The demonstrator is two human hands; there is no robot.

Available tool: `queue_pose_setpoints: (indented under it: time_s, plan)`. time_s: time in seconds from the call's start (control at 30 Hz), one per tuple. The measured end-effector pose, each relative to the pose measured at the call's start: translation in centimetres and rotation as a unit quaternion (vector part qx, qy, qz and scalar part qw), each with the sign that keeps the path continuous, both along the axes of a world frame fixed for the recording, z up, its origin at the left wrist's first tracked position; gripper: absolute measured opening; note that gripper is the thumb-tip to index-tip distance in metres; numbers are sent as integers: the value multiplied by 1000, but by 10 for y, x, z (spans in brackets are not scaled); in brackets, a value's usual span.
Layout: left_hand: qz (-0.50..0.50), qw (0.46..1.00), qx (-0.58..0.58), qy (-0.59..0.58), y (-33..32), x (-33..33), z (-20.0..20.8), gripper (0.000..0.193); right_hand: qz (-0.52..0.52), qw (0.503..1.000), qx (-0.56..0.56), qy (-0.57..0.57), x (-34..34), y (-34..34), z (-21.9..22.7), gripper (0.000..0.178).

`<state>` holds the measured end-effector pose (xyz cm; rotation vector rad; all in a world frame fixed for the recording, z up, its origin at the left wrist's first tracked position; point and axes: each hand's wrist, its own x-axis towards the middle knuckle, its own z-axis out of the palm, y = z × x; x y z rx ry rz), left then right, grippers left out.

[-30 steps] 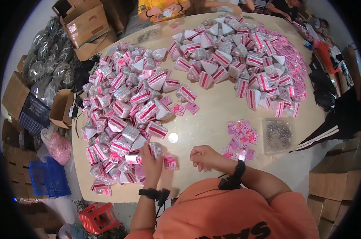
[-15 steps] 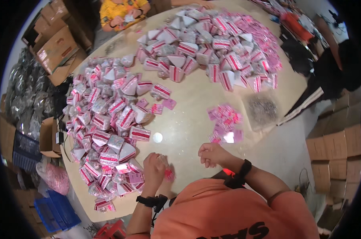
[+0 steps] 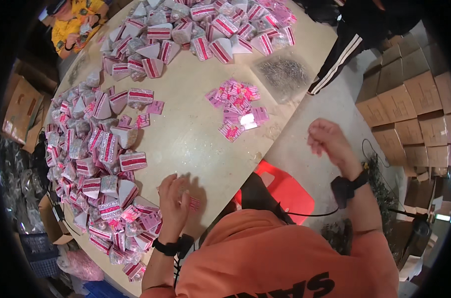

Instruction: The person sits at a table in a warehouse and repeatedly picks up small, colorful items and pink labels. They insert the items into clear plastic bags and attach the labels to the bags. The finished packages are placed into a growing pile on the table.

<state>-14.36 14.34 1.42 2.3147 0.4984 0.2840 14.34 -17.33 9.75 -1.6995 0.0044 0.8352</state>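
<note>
My left hand [image 3: 172,198] is low over the near part of the table with its fingers bent. A small pink card [image 3: 194,203] pokes out beside its thumb and looks held; anything else in the palm is hidden. To its left lies a big pile of plastic-wrapped, wedge-shaped items like cake slices [image 3: 106,149], white with dark pink stripes. My right hand [image 3: 329,141] hovers past the table's right edge, above the floor, fingers loosely bent and apart. I see nothing in it. Loose pink cards [image 3: 238,102] lie in a cluster on the table.
A clear bag or sheet with a heap of thin grey metal bits [image 3: 283,74] lies by the table's right edge. More wrapped wedges [image 3: 185,35] fill the far side. A red stool [image 3: 285,191] stands beside me, cartons [image 3: 409,94] at right. A person in yellow [image 3: 76,25] works far left.
My right hand has moved right, off the table, and its fingers have loosened from a closed curl. My left hand stays near the pile. The view has turned rightward.
</note>
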Motion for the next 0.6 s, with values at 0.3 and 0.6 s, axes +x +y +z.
queue_pose_setpoints:
  time_s: [0.3, 0.6]
  plan:
    - [15, 983, -177, 48, 2, -6, 20, 27, 110, 982, -2, -150, 45, 50, 109, 10]
    - [135, 925, -338, 110, -41, 43, 18, 28, 387, 875, -191, -220, 166, 92, -20, 8]
